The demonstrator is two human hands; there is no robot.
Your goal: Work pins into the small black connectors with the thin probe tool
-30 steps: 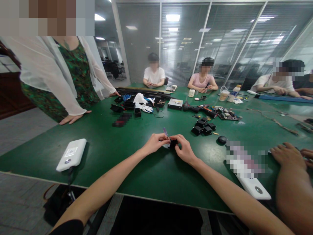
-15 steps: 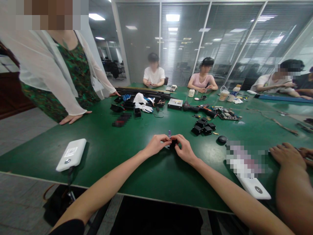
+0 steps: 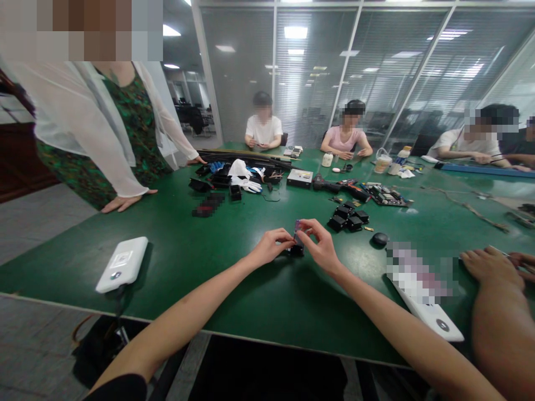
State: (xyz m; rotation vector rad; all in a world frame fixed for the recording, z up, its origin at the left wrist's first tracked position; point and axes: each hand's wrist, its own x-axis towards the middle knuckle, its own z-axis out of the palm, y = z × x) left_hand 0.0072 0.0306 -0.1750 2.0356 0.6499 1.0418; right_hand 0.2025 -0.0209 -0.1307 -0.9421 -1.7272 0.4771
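While my right hand [image 3: 320, 245] pinches the purple handle of a small screwdriver [image 3: 297, 225] between thumb and fingertips, my left hand [image 3: 271, 247] is just beside it, thumb and forefinger brought together low down near the tool's lower end. Right grip: closed on the handle, which stands nearly upright. Left grip: fingertips hidden at the contact point; I cannot tell whether they hold the shaft, the workpiece or neither.

Workpiece: a small black box [image 3: 297, 250], directly below my fingertips, in front of me near the middle of the green table [image 3: 259, 312]. Whether it rests on the surface or is slightly raised, I cannot tell. The screwdriver's tip is hidden by my fingers.

Surroundings: a cluster of similar black boxes [image 3: 349, 217] lies beyond my right hand, to its right, with a rounded black object [image 3: 379, 239] nearer to me. Behind the cluster are a populated circuit board [image 3: 387, 194] and a black-and-orange power tool [image 3: 355, 190]; left of these, a metal case [image 3: 300, 177] and white gloves [image 3: 247, 184]. A white power bank [image 3: 122, 264] lies well apart on my left. At far right, a co-worker's hand [image 3: 488, 263] is over the tabletop.
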